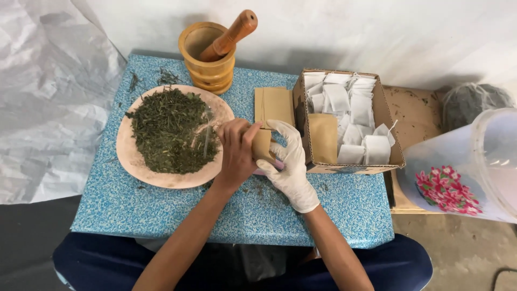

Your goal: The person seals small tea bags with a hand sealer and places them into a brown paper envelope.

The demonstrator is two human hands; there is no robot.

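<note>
Both hands meet over the middle of the blue speckled table, closed together on 1 small brown paper pouch. The bare left hand wraps its fingers over the pouch's left side and top, while the white-gloved right hand cups it from the right and below, so the pouch is held upright between them, just above the tabletop and close to the plate of dried green leaves. Holding it near the plate keeps the leaves within easy reach. The pouch looks flat, plain and tan, mostly hidden by the fingers; whether its mouth is open I cannot tell. A stack of like pouches lies just behind, beside a cardboard box of white sachets. A wooden mortar and pestle stands at the table's far edge.
</note>
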